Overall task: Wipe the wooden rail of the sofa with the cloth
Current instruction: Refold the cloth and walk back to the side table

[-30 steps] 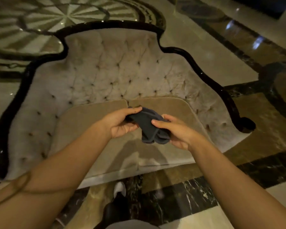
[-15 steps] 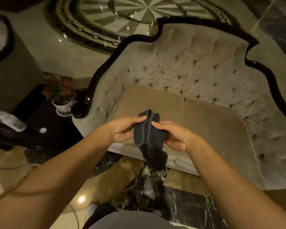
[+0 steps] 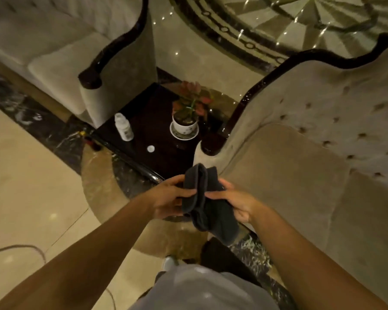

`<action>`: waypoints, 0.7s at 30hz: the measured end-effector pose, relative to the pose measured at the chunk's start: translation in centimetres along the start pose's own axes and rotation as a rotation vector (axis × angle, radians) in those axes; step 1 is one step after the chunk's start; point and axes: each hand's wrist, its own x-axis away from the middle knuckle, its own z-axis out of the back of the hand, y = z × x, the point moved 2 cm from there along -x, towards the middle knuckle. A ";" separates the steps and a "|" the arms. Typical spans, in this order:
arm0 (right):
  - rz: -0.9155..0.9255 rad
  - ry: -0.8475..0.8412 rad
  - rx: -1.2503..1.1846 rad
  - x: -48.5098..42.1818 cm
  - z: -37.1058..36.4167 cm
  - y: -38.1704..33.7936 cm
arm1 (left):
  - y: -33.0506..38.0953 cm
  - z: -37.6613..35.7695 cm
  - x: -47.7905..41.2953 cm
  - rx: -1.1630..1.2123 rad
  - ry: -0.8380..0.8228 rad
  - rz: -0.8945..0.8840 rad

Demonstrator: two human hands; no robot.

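Note:
A dark grey cloth hangs folded between my hands, in front of me over the floor. My left hand pinches its left edge and my right hand grips its right side. The tufted beige sofa fills the right of the view. Its glossy dark wooden rail curves along the top of the back and down the arm, ending in a scroll just beyond the cloth. The cloth does not touch the rail.
A dark side table stands between the sofas, bearing a potted plant, a white bottle and a small white cap. A second sofa with a dark rail sits at upper left. The marble floor is polished.
The view has swung left, from the sofa's middle to its left arm and the side table. Both hands kept hold of the cloth, which now hangs lower and more bunched.

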 end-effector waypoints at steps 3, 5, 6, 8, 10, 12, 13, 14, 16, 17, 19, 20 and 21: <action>-0.053 0.096 0.047 -6.1 -2.1 -1.3 | 1.3 4.1 -1.2 0.109 0.121 -0.008; -0.070 0.121 0.056 -10.0 -2.9 -2.1 | 2.6 5.8 -2.6 0.165 0.217 -0.005; -0.089 0.142 0.057 -12.4 -3.0 -2.4 | 3.5 6.8 -3.8 0.179 0.280 0.006; -0.115 0.156 0.020 -16.6 -3.0 -2.8 | 5.4 8.4 -6.1 0.176 0.387 0.028; -0.150 0.170 -0.008 -21.1 -2.6 -3.1 | 6.5 10.6 -9.3 0.173 0.482 0.062; -0.192 0.176 -0.031 -26.0 -1.7 -2.9 | 7.0 12.9 -13.0 0.185 0.535 0.084; -0.220 0.197 -0.027 -29.5 -1.0 -2.3 | 6.8 14.7 -15.8 0.200 0.562 0.106; -0.239 0.217 -0.018 -31.6 -0.4 -1.8 | 6.6 15.9 -17.6 0.205 0.603 0.105; -0.290 0.251 0.000 -35.5 0.5 -0.4 | 5.7 18.2 -21.2 0.197 0.677 0.105; -0.323 0.277 0.021 -38.3 1.1 0.6 | 4.9 19.8 -23.7 0.190 0.713 0.103; -0.355 0.314 0.044 -42.6 2.3 2.8 | 3.3 22.4 -27.1 0.173 0.753 0.101; -0.352 0.323 0.061 -44.0 2.7 3.4 | 2.8 23.2 -28.1 0.176 0.768 0.098; -0.345 0.328 0.084 -46.0 2.7 3.8 | 2.4 24.3 -29.8 0.186 0.777 0.102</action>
